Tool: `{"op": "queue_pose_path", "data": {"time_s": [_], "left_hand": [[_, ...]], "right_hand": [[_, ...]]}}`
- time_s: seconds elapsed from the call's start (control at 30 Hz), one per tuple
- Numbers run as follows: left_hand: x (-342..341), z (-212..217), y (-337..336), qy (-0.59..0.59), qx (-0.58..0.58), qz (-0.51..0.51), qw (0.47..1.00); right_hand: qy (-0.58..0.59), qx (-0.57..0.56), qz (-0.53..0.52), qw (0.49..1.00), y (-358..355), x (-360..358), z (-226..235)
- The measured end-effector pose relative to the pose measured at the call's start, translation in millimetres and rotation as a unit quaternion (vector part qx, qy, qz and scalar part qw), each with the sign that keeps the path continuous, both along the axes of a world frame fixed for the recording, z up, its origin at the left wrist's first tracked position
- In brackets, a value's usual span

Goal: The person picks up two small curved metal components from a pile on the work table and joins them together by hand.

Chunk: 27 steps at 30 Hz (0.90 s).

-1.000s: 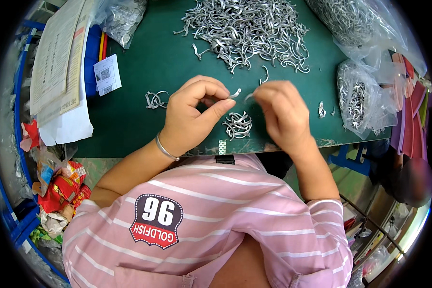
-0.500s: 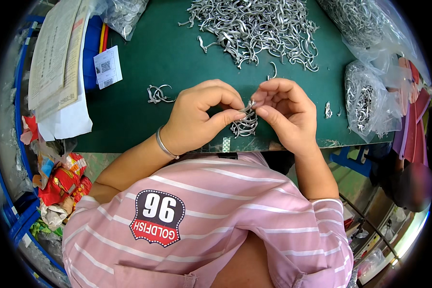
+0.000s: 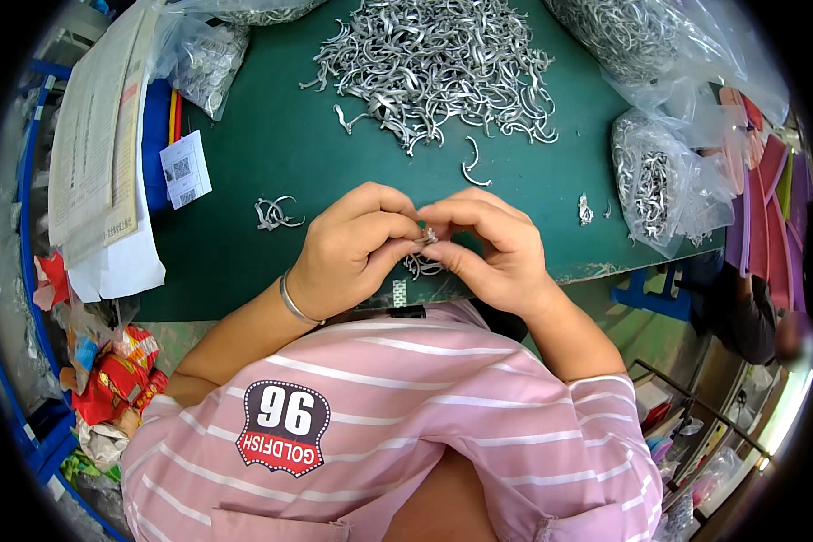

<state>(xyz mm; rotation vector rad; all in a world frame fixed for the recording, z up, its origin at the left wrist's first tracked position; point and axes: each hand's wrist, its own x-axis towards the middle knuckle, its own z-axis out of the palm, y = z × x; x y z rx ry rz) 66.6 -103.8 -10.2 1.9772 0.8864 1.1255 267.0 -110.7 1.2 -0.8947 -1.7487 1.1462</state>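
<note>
Near the front edge of the green table, my left hand (image 3: 357, 242) and my right hand (image 3: 490, 242) meet fingertip to fingertip. Both are closed in a pinch on a small curved metal piece (image 3: 429, 237), mostly covered by my fingers. Just below the fingertips lies a small bunch of similar silvery curved pieces (image 3: 422, 265), partly hidden by my right thumb. One loose curved piece (image 3: 471, 163) rests beyond my right hand, and a few more pieces (image 3: 275, 213) sit to the left of my left hand.
A large heap of curved metal pieces (image 3: 434, 68) covers the far middle of the table (image 3: 271, 117). Clear plastic bags of pieces stand at right (image 3: 650, 185) and far left (image 3: 210, 68). Papers (image 3: 108, 154) hang at left beside a blue bin. A person (image 3: 741, 312) is at far right.
My hands have come together, with the right fingers closing in on the piece at the left fingertips. The whole view has shifted, so the table things appear lower and further left.
</note>
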Motion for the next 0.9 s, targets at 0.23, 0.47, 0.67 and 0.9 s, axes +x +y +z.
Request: {"op": "queue_pose_path", "data": {"time_s": [0.23,0.47,0.67,0.9], "left_hand": [[3.9,-4.4,-1.8,0.005,0.030,0.006,1.000],[4.9,-2.5,-4.0,-0.020,0.039,0.035,0.998],[-17.5,12.0,-4.2,0.019,0.093,0.067,0.993],[-99.7,14.5,-8.5,0.103,-0.035,0.287,0.952]], "right_hand": [[0.078,-0.118,-0.038,0.989,-8.1,-1.9,-10.4],[0.170,-0.116,-0.031,0.978,-12.5,-3.0,-12.5],[0.124,-0.082,-0.040,0.988,-15.7,-6.4,-4.7],[-0.094,0.119,-0.240,0.959,6.1,38.3,-22.2]]}}
